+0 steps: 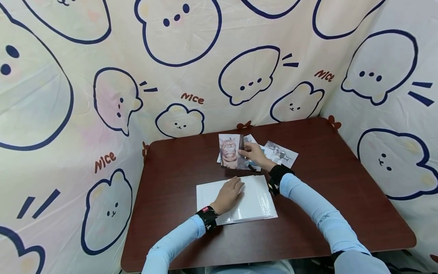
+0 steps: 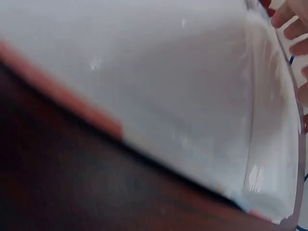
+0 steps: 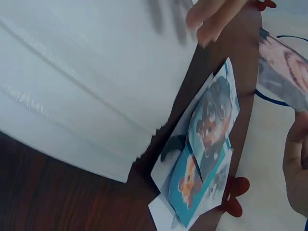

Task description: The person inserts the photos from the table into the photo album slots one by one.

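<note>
An open album with white pages under glossy clear film lies near the table's front edge. My left hand rests on its pages, fingers extended. Beyond it my right hand pinches a printed cat picture by its right side, in front of a loose pile of pictures. In the right wrist view the held picture is raised clear of the pile, with the right hand at its lower edge. Fingertips show at the left wrist view's right edge; the album fills most of it.
The brown table has rounded corners. A cloth backdrop with cartoon bears surrounds its back and sides. Overlapping animal pictures, some with blue-green backgrounds, lie just past the album's far edge.
</note>
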A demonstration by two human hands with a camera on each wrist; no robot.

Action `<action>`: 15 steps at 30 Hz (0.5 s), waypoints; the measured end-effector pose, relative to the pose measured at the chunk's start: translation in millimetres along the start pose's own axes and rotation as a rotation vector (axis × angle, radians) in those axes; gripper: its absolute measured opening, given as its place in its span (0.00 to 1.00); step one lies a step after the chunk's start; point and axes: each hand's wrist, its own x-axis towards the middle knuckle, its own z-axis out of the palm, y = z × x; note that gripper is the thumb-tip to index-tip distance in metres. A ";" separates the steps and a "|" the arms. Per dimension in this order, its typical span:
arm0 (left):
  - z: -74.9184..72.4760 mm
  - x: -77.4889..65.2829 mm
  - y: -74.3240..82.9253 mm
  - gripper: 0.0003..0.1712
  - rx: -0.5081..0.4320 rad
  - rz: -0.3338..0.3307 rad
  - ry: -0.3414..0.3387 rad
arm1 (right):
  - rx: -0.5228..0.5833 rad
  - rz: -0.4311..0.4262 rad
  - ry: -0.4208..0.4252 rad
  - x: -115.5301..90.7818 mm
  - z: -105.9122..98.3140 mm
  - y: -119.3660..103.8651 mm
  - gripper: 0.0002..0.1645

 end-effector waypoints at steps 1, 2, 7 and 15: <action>1.8 0.3 2.3 0.22 0.011 -0.007 -0.033 | 0.005 0.004 -0.005 1.5 1.3 0.4 0.20; 3.4 0.4 4.3 0.23 0.019 -0.017 -0.061 | 0.010 0.005 -0.008 2.7 2.6 0.7 0.19; 8.5 -2.0 10.2 0.24 0.086 -0.025 -0.109 | 0.039 0.009 -0.010 5.0 8.2 3.9 0.17; 11.6 -0.5 5.6 0.21 0.187 0.007 -0.104 | 0.108 0.042 -0.044 7.4 11.4 15.7 0.12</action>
